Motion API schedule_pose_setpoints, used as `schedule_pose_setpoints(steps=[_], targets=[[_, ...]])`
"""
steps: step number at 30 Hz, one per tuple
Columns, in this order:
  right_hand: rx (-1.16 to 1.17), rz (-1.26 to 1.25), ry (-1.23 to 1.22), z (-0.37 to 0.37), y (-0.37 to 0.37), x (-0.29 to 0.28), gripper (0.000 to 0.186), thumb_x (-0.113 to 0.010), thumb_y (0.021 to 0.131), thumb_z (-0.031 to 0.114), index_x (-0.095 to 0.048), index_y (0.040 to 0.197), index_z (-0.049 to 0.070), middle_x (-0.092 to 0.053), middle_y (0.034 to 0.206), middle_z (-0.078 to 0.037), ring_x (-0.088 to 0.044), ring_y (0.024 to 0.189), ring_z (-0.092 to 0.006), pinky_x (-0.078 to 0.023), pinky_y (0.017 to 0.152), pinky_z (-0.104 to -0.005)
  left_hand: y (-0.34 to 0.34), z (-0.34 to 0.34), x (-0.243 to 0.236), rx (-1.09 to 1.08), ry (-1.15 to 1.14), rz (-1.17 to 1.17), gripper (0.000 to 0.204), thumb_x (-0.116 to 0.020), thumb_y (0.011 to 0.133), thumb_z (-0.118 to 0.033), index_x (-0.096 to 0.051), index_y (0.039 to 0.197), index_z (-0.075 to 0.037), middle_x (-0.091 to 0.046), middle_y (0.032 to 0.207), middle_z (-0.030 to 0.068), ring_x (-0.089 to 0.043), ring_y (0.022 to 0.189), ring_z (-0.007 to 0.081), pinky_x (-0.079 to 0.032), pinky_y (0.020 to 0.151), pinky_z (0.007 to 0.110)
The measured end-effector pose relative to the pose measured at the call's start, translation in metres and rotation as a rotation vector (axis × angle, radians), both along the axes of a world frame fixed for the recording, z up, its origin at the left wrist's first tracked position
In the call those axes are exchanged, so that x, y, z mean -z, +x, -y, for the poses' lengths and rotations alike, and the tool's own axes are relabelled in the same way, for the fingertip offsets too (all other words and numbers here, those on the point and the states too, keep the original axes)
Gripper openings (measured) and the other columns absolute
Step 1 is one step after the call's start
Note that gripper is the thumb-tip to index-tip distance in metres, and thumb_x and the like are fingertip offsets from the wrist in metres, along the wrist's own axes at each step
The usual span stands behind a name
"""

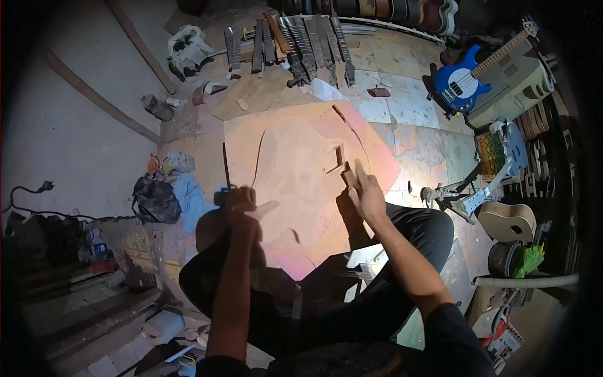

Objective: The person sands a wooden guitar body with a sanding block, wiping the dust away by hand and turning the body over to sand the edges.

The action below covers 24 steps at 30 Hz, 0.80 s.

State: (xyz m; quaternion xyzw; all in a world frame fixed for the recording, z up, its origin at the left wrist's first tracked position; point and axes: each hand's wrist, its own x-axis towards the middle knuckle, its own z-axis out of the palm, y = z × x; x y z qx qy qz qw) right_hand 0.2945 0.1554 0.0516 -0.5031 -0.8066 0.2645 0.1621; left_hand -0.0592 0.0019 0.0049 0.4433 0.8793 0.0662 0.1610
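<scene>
A pale wooden guitar body (pixel 295 169) with a rectangular cutout near its upper right lies flat on an orange-pink board (pixel 370 132) in front of my crossed legs. My left hand (pixel 244 206) is at the body's left edge, its thumb stretched over the top face and its other fingers curled and partly hidden in shade. Beyond that hand, a thin dark strip (pixel 226 162) runs along the board's left side. My right hand (pixel 367 193) grips a small dark block (pixel 348 175) beside the cutout, its fingers extended along it.
Several guitar necks (pixel 295 47) lie in a row at the far side. A blue electric guitar (pixel 461 81) stands at the far right, with an unfinished acoustic guitar body (pixel 507 221) nearer. Black and blue bags (pixel 157 198) sit at the left, by the wall (pixel 94 138).
</scene>
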Motion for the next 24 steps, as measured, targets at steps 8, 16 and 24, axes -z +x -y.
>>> schedule_pose_setpoints(steps=[8, 16, 24], targets=[[0.116, 0.321, 0.191, 0.018, -0.078, -0.002, 0.066, -0.065, 0.094, 0.013, -0.057, 0.156, 0.034, -0.067, 0.113, -0.022, -0.068, 0.094, -0.0427, -0.058, 0.077, -0.0519, 0.081, -0.01, -0.022, -0.227, 0.119, -0.077, 0.101, -0.076, 0.078, -0.078, -0.059, 0.138, 0.001, -0.063, 0.131, 0.0243, -0.059, 0.126, 0.0412, -0.046, 0.107, 0.052], [0.117, 0.165, 0.235, -0.017, -0.048, 0.015, 0.054, -0.063, 0.098, 0.012, -0.061, 0.15, 0.025, -0.067, 0.111, -0.023, -0.067, 0.084, -0.0414, -0.057, 0.072, -0.0516, 0.123, -0.048, -0.018, -0.246, 0.104, -0.21, 0.098, -0.062, 0.093, -0.072, -0.044, 0.163, -0.007, -0.05, 0.154, 0.028, -0.048, 0.143, 0.0414, -0.03, 0.12, 0.059], [-0.142, 0.244, 0.235, 0.01, -0.066, -0.02, 0.058, -0.062, 0.095, 0.01, -0.064, 0.149, 0.033, -0.069, 0.108, -0.025, -0.07, 0.087, -0.0419, -0.057, 0.071, -0.0489, 0.113, -0.044, -0.018, -0.283, 0.128, -0.209, 0.094, -0.064, 0.093, -0.068, -0.045, 0.162, -0.006, -0.052, 0.153, 0.0276, -0.05, 0.14, 0.0412, -0.033, 0.119, 0.058]])
